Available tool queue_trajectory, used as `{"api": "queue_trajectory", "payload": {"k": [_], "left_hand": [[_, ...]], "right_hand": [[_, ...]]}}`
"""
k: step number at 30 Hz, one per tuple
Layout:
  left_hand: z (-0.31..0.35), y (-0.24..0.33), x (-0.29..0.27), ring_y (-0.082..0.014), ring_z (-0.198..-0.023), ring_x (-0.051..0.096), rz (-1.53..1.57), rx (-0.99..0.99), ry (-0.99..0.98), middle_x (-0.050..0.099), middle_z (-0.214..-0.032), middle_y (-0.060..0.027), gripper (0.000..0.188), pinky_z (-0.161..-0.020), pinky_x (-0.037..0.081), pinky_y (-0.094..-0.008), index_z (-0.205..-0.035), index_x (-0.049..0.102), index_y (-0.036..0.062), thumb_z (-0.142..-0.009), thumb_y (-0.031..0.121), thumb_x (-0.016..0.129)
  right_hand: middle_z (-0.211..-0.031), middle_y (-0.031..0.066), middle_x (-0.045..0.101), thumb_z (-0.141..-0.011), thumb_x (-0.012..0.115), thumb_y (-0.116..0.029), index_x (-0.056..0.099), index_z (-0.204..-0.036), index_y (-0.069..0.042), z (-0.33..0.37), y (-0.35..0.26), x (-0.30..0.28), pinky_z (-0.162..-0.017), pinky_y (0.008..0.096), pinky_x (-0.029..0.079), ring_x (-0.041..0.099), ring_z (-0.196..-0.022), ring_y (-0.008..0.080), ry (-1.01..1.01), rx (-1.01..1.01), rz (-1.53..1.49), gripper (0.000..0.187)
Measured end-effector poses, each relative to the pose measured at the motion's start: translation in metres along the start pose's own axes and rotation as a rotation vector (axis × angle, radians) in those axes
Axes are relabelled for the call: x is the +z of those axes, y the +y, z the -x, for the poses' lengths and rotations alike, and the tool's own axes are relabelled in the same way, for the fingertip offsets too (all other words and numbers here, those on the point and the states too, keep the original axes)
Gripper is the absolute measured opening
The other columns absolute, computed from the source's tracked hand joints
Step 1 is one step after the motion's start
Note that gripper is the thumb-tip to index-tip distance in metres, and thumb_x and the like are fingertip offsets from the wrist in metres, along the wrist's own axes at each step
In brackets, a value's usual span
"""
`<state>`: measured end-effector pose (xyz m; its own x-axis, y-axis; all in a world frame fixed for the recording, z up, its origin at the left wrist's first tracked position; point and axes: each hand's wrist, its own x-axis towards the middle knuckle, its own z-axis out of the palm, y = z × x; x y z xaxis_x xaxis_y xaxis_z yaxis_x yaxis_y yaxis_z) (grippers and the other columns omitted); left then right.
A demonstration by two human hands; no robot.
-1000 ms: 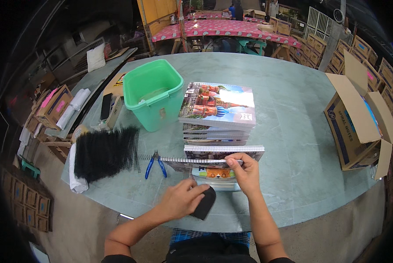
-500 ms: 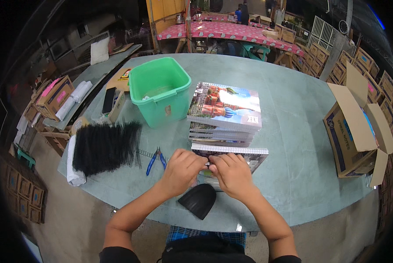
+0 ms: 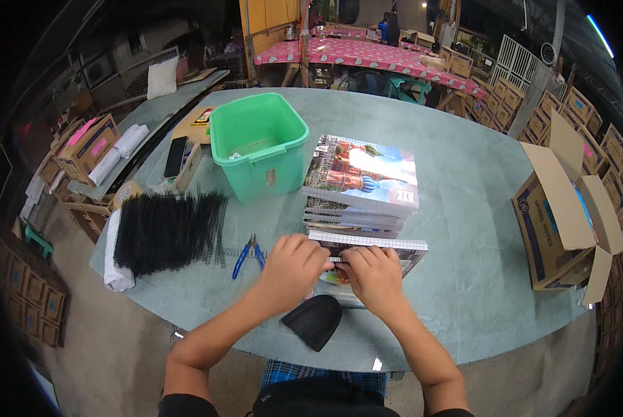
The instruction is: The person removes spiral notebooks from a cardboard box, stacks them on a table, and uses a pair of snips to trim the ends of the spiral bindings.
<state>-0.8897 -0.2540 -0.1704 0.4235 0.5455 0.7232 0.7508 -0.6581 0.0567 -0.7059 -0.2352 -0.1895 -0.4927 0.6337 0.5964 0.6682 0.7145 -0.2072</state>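
My left hand (image 3: 292, 270) and my right hand (image 3: 375, 276) meet at the front of the notebooks, fingers closed in a pinch. Between them shows a short strip of a notebook's (image 3: 336, 260) white edge with dark marks, most of it hidden by my fingers. Just behind stands another notebook (image 3: 395, 243), its white page edge up. Farther back rises a stack of notebooks (image 3: 367, 174) with colourful domed buildings on the cover. Below my hands lies a black rounded piece (image 3: 315, 322). Blue-handled cutters (image 3: 247, 258) rest left of my left hand.
A pile of black spiral coils (image 3: 165, 233) lies at the left, with one coil reaching toward the cutters. Behind it are a green bin (image 3: 263, 153) and a phone (image 3: 176, 157) on a small box. An open carton (image 3: 555, 215) stands at the table's (image 3: 464, 299) right edge.
My fingers have shifted slightly along the notebook's edge, still pinched close together. The whole view has tilted a little; the other things keep their places.
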Motion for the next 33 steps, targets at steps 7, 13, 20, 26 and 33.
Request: {"api": "queue_trajectory", "payload": {"k": [7, 13, 20, 26, 33], "left_hand": [[0.090, 0.035, 0.023, -0.0290, -0.085, 0.056, 0.129, -0.333, -0.430, 0.058, -0.087, -0.0112, 0.026, -0.071, 0.046, -0.0375, -0.099, 0.059, 0.0056, -0.076, 0.017, 0.066], [0.127, 0.036, 0.049, -0.0335, -0.094, 0.055, 0.399, -0.574, -0.341, 0.055, -0.098, -0.0152, 0.041, -0.082, 0.046, -0.0400, -0.116, 0.052, 0.0055, -0.079, 0.017, 0.065], [0.123, 0.038, 0.043, -0.0366, -0.097, 0.053, 0.576, -0.715, -0.401, 0.055, -0.104, -0.0169, 0.044, -0.084, 0.044, -0.0400, -0.118, 0.050, 0.0056, -0.078, 0.015, 0.066], [0.052, 0.047, -0.028, -0.0325, -0.094, 0.054, 0.488, -0.573, -0.057, 0.055, -0.104, -0.0165, 0.042, -0.081, 0.045, -0.0374, -0.121, 0.050, 0.0073, -0.081, 0.012, 0.062], [0.034, 0.041, -0.003, -0.0237, -0.076, 0.054, 0.175, -0.238, -0.219, 0.055, -0.083, -0.0079, 0.049, -0.067, 0.045, -0.0323, -0.113, 0.061, 0.0153, -0.070, -0.006, 0.055]], "right_hand": [[-0.080, 0.0002, 0.062, -0.074, 0.069, -0.018, 0.061, -0.091, -0.011, -0.003, -0.007, -0.002, -0.070, 0.0327, 0.035, 0.057, -0.078, 0.0189, 0.022, 0.062, -0.055, 0.020], [-0.082, -0.0011, 0.064, -0.072, 0.071, -0.016, 0.063, -0.084, -0.010, -0.004, -0.012, -0.004, -0.071, 0.0319, 0.035, 0.057, -0.076, 0.0175, 0.088, 0.216, -0.219, 0.015], [-0.081, -0.0013, 0.067, -0.071, 0.070, -0.011, 0.066, -0.084, -0.011, 0.000, -0.002, 0.000, -0.069, 0.0305, 0.035, 0.059, -0.074, 0.0178, 0.104, 0.135, -0.287, 0.014], [-0.080, 0.0030, 0.067, -0.071, 0.071, -0.010, 0.066, -0.085, -0.007, -0.006, -0.002, -0.025, -0.070, 0.0314, 0.044, 0.061, -0.077, 0.0184, -0.035, 0.198, -0.250, 0.015], [-0.090, 0.0107, 0.068, -0.078, 0.069, -0.006, 0.064, -0.094, 0.002, 0.028, 0.048, -0.010, -0.075, 0.0270, 0.050, 0.062, -0.082, 0.0128, 0.000, 0.559, -1.153, 0.019]]}}
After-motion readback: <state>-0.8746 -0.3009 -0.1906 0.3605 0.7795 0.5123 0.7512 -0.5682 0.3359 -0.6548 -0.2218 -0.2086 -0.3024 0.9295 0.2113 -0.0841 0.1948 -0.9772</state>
